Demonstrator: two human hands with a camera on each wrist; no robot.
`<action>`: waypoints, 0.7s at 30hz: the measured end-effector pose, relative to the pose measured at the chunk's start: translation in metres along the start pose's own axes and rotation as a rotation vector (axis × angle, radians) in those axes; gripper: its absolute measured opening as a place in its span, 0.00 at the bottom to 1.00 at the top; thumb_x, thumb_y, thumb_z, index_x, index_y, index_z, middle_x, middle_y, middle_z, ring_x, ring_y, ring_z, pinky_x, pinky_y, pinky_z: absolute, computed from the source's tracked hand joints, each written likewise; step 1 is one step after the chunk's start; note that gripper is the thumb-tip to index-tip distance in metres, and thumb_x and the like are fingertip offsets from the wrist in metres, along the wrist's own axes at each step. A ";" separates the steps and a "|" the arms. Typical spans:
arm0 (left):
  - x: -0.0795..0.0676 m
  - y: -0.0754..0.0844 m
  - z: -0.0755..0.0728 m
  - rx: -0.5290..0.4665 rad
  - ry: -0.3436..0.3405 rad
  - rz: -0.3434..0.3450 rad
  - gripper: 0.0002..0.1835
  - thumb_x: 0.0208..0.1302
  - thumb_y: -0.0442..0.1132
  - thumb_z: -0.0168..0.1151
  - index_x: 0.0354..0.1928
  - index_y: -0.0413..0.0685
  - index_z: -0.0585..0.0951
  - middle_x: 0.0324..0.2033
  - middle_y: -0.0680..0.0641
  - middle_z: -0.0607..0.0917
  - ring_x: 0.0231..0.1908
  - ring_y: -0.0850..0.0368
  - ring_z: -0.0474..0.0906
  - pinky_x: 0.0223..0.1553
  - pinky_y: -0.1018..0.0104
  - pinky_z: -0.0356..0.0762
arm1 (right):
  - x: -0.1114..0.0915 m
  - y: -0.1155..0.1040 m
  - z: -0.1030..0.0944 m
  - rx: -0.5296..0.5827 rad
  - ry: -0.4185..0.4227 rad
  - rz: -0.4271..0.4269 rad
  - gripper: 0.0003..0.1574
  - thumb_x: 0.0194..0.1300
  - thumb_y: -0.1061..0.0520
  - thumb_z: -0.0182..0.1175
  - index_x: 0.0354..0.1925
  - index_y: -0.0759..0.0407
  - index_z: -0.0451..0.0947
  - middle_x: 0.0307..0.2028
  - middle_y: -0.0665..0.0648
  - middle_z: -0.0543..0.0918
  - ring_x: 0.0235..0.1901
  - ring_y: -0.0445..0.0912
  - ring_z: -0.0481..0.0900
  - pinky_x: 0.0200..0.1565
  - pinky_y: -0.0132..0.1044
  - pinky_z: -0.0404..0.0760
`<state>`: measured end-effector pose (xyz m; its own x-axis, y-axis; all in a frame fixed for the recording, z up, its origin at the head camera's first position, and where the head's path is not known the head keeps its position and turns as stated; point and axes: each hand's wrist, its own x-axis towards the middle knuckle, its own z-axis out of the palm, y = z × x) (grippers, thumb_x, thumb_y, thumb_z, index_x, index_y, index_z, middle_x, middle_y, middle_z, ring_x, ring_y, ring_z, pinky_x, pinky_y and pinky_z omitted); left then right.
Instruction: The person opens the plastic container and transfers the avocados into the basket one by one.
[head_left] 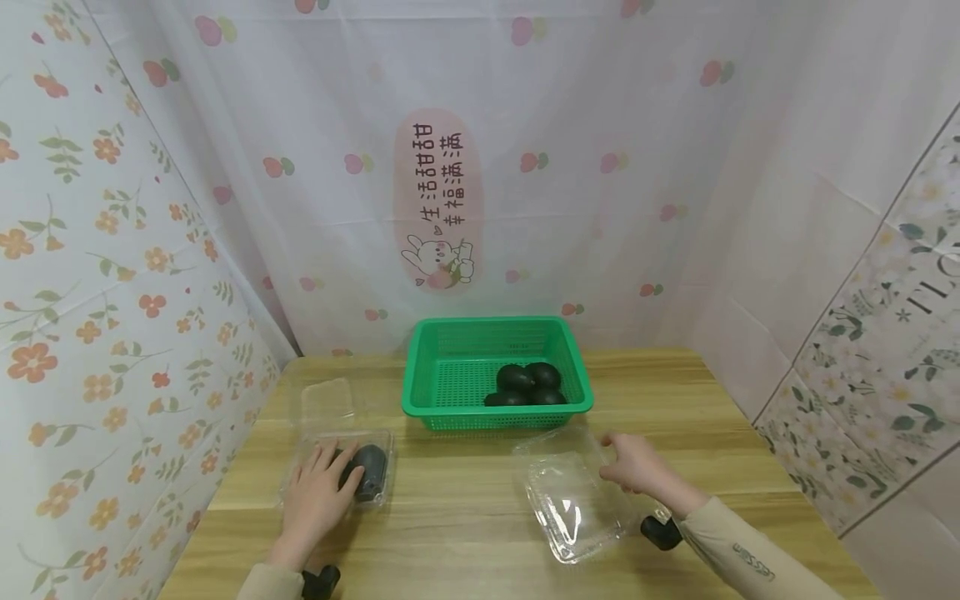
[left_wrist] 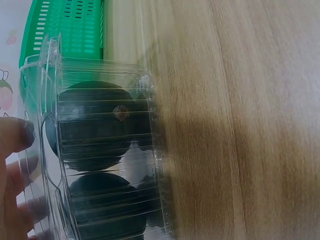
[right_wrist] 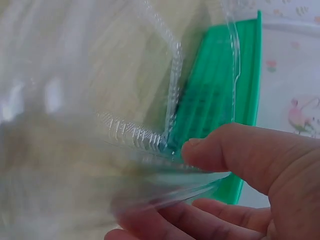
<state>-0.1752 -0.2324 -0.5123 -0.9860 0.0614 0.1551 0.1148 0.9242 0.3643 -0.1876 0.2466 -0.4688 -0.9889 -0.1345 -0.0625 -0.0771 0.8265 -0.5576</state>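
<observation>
My left hand (head_left: 318,492) lies on a clear plastic clamshell box (head_left: 387,467), its fingers spread over the top. Inside are dark avocados (head_left: 369,471), seen through the ribbed wall in the left wrist view, where fingertips (left_wrist: 27,134) touch the box's upper edge. To the right, my right hand (head_left: 637,465) pinches the edge of another clear plastic box (head_left: 562,508). Its thumb (right_wrist: 200,152) presses on the rim while the fingers curl below. Through the clear walls of this second box, no fruit shows.
A green basket (head_left: 416,408) stands at the back middle with several dark avocados (head_left: 516,379) in its right part. Behind the left box lies another clear plastic piece (head_left: 327,400). A wooden table (head_left: 450,525) carries everything, with printed curtains (head_left: 337,250) around its back and sides.
</observation>
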 end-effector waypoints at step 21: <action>0.000 0.000 0.001 -0.017 0.020 0.005 0.28 0.72 0.52 0.52 0.68 0.46 0.70 0.68 0.33 0.63 0.68 0.29 0.50 0.63 0.26 0.42 | -0.006 0.067 -0.064 -0.020 0.008 0.088 0.28 0.60 0.66 0.60 0.54 0.81 0.66 0.24 0.58 0.77 0.16 0.45 0.72 0.18 0.36 0.75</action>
<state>-0.1754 -0.2319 -0.5137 -0.9827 0.0585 0.1756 0.1224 0.9171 0.3793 -0.1945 0.3375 -0.4529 -0.9930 -0.0566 -0.1034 0.0074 0.8455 -0.5340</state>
